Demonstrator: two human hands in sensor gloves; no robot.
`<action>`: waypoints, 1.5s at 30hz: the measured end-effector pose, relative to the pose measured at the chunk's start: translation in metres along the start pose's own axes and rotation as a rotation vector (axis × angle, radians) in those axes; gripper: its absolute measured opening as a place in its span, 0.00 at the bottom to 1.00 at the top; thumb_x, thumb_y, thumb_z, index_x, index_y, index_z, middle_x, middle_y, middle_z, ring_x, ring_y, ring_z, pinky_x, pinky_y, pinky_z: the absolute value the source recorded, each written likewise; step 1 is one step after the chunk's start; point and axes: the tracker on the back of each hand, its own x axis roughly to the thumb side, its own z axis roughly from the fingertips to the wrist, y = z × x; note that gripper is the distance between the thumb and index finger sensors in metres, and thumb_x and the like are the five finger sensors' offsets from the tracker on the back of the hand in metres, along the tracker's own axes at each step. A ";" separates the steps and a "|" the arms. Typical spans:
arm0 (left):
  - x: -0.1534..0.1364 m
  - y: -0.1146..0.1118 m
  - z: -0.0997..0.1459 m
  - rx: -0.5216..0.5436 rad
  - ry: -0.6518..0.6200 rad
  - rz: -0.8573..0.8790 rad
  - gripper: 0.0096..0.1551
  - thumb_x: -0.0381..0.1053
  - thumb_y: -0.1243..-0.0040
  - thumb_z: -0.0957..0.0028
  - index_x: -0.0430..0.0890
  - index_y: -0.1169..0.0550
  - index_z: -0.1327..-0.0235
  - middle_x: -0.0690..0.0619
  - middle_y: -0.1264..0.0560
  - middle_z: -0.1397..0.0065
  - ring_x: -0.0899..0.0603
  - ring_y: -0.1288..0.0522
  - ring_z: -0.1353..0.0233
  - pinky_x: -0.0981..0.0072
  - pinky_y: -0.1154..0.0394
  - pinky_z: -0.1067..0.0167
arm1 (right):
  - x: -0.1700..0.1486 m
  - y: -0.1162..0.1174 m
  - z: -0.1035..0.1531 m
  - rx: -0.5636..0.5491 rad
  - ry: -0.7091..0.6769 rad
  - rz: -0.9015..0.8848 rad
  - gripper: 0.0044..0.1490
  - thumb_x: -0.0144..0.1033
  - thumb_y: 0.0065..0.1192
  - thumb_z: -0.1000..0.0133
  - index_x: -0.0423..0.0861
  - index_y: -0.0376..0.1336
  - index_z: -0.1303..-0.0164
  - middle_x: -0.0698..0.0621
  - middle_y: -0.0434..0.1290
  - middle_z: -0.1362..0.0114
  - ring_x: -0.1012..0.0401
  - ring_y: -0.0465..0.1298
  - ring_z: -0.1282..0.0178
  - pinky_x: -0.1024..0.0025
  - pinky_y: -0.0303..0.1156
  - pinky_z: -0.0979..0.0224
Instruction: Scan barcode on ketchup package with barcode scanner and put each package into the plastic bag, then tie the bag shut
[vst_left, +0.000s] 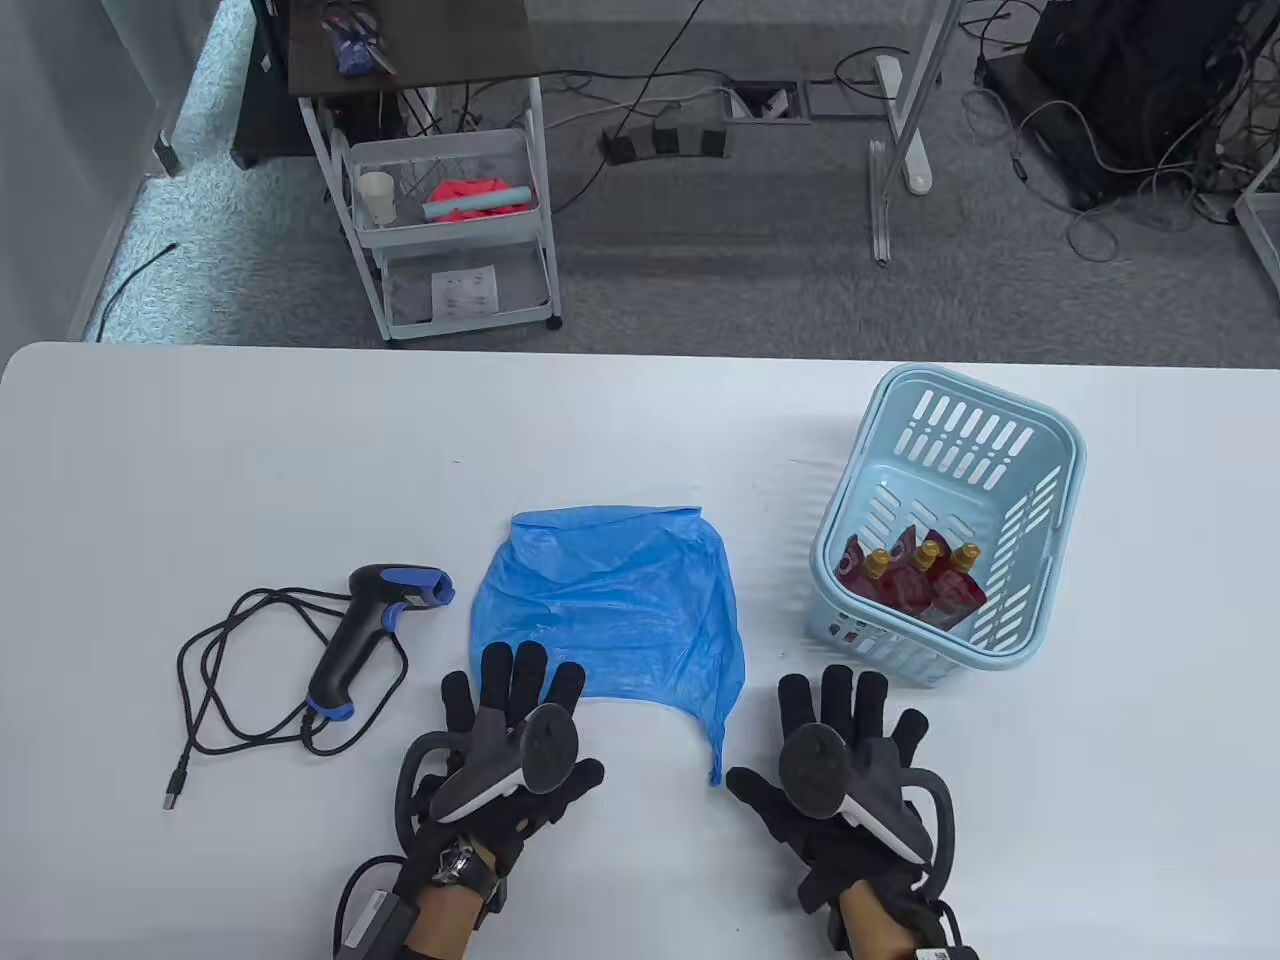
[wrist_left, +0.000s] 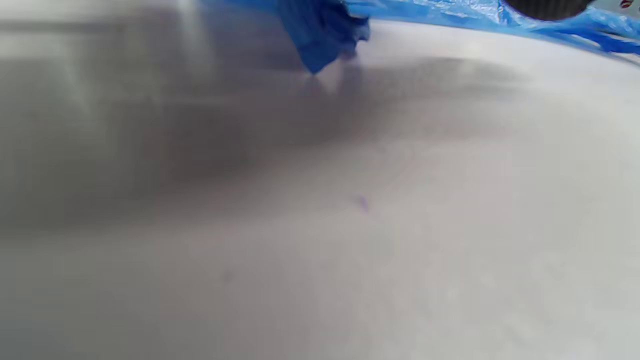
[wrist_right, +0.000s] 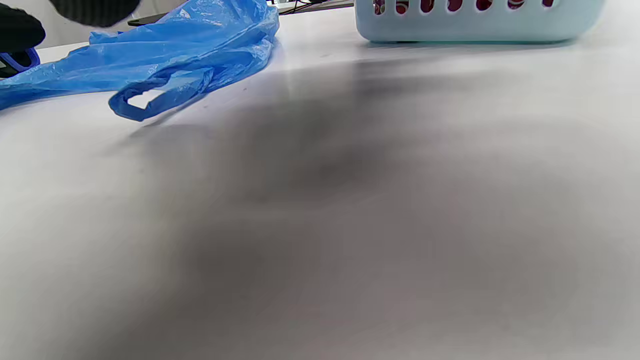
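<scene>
1. Ketchup packages (vst_left: 915, 580): three red pouches with gold caps stand leaning together inside the pale blue basket (vst_left: 1060, 440), at its near end. Through the basket's slots in the right wrist view, red shows behind the wall (wrist_right: 480, 25).
2. The basket sits on the white counter (vst_left: 640, 430) at the right, well apart from the scanner.
3. The plastic bag (vst_left: 615, 600) lies flat and crumpled in the middle of the counter, between the scanner and the basket. One looped handle (wrist_right: 150, 97) trails toward the near edge, lying on the counter between the two hands.
4. The barcode scanner (vst_left: 375, 625), black with blue trim, lies on its side at the left; its dark cable (vst_left: 215, 690) curls in loops beside it and ends in a plug near the counter's left part.
5. Left hand (vst_left: 510, 740): palm down, fingers (vst_left: 530, 665) straight and slightly spread, the tips at or just over the bag's near edge; whether they press on it cannot be told. It grips nothing.
6. Right hand (vst_left: 840, 760): palm down on the counter just beside the basket's near corner, fingers (vst_left: 870, 695) straight and slightly fanned, thumb out to the side, holding nothing.
7. Beyond the counter, a white trolley (vst_left: 450, 220) stands on grey carpet with cables strewn about.
</scene>
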 end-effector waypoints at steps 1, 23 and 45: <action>0.000 0.000 0.000 0.000 0.000 0.000 0.56 0.79 0.57 0.50 0.61 0.65 0.19 0.49 0.74 0.18 0.34 0.75 0.16 0.29 0.70 0.27 | 0.000 0.000 0.000 0.002 -0.001 -0.001 0.63 0.73 0.44 0.42 0.46 0.26 0.14 0.36 0.23 0.14 0.38 0.20 0.20 0.30 0.15 0.31; 0.001 -0.001 -0.001 -0.011 -0.002 -0.003 0.56 0.79 0.57 0.50 0.61 0.65 0.18 0.49 0.73 0.17 0.33 0.74 0.16 0.29 0.69 0.27 | -0.002 0.000 -0.001 -0.005 -0.003 -0.025 0.63 0.72 0.45 0.41 0.46 0.27 0.14 0.35 0.24 0.14 0.37 0.20 0.19 0.30 0.15 0.31; 0.000 0.010 0.004 0.049 -0.008 0.027 0.55 0.78 0.55 0.51 0.59 0.58 0.16 0.46 0.67 0.14 0.32 0.68 0.14 0.28 0.63 0.24 | -0.002 -0.001 -0.003 -0.010 -0.010 -0.047 0.62 0.71 0.46 0.41 0.45 0.28 0.14 0.35 0.24 0.14 0.37 0.21 0.19 0.30 0.16 0.31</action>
